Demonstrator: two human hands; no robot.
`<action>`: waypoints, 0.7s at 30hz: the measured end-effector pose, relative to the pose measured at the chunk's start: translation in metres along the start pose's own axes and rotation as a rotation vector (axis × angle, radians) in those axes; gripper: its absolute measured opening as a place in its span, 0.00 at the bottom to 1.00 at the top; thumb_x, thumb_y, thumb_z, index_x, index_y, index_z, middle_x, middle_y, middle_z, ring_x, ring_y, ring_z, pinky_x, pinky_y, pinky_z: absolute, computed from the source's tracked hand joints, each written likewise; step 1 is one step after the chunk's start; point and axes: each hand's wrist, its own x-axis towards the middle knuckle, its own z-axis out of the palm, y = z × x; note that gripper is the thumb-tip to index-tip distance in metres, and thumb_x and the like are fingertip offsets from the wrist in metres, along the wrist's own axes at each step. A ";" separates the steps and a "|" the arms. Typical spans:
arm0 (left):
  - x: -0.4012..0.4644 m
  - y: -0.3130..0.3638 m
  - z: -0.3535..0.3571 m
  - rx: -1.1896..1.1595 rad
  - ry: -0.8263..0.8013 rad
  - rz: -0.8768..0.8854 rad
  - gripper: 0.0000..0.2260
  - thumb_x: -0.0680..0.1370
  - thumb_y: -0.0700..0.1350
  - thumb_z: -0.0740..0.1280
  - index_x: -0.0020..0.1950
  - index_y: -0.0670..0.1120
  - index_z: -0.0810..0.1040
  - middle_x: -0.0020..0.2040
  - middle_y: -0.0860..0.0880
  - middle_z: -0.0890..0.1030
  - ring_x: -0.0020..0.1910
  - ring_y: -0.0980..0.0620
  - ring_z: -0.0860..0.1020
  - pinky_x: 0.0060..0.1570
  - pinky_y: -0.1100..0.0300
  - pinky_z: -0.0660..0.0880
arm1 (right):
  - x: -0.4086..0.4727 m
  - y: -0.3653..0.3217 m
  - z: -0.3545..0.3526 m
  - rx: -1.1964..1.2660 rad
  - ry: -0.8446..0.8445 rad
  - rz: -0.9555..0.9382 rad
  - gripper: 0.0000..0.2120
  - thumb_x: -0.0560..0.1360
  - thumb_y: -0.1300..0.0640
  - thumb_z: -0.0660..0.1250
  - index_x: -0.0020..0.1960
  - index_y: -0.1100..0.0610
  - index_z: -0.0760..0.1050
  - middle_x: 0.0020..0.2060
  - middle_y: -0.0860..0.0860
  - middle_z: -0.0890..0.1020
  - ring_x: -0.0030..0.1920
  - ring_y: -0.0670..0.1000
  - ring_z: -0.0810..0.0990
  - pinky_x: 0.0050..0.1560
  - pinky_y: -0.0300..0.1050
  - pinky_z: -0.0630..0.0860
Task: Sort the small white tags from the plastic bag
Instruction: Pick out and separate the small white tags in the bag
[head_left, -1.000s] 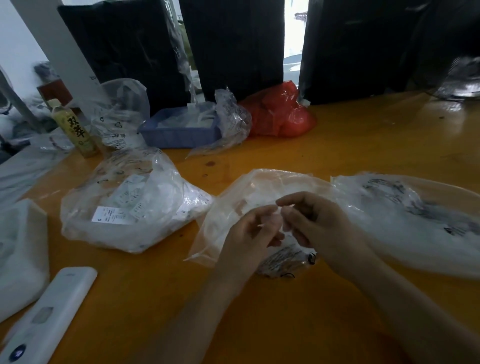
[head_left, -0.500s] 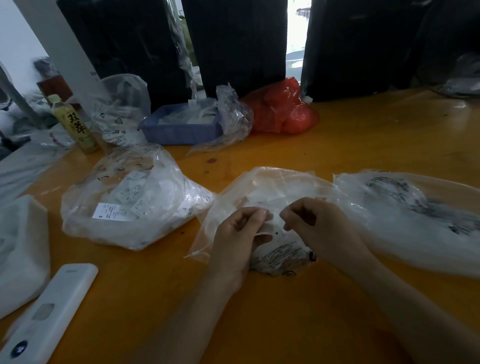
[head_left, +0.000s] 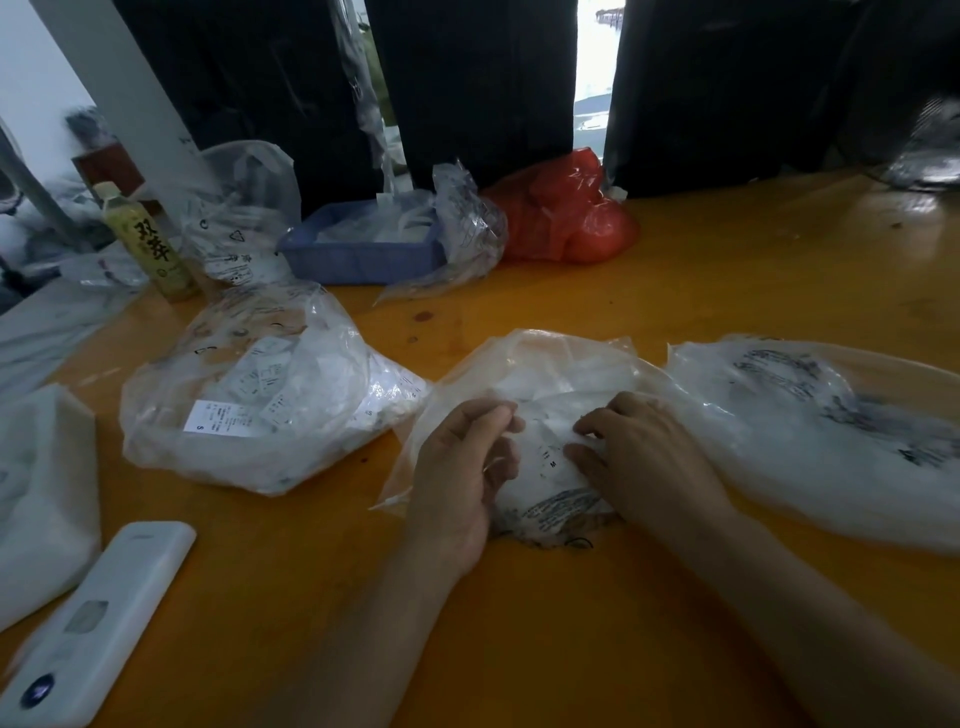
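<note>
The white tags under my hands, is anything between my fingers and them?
Apparently yes: the right hand rests on the clear plastic bag, whose film seems to cover the white tags. The left hand is curled at the bag's left side.

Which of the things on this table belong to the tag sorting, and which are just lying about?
Part of the job:
- middle plastic bag under both hands
- white tag marked M
- left hand, right hand
- bag of tags, probably

Just lying about:
- drink bottle
- red bag
- blue tray
- white remote
</note>
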 end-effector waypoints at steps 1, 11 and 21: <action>-0.001 0.000 0.000 0.031 -0.002 0.007 0.13 0.82 0.40 0.69 0.42 0.53 0.88 0.43 0.50 0.86 0.38 0.56 0.80 0.36 0.62 0.76 | 0.000 0.001 0.001 0.021 0.044 -0.013 0.18 0.81 0.41 0.64 0.65 0.48 0.78 0.59 0.50 0.79 0.60 0.54 0.76 0.63 0.52 0.73; -0.002 -0.009 0.001 0.037 -0.056 -0.034 0.12 0.76 0.44 0.75 0.57 0.41 0.81 0.52 0.39 0.88 0.51 0.41 0.88 0.48 0.59 0.84 | -0.001 0.005 -0.016 1.169 0.066 0.200 0.15 0.80 0.38 0.63 0.49 0.46 0.83 0.40 0.52 0.87 0.32 0.51 0.78 0.37 0.46 0.76; -0.002 -0.011 0.000 0.128 -0.089 0.001 0.06 0.80 0.43 0.72 0.50 0.48 0.90 0.50 0.39 0.88 0.50 0.43 0.88 0.51 0.60 0.83 | -0.010 -0.009 -0.022 0.910 -0.002 0.059 0.24 0.81 0.40 0.57 0.40 0.56 0.80 0.28 0.47 0.81 0.28 0.47 0.74 0.31 0.41 0.70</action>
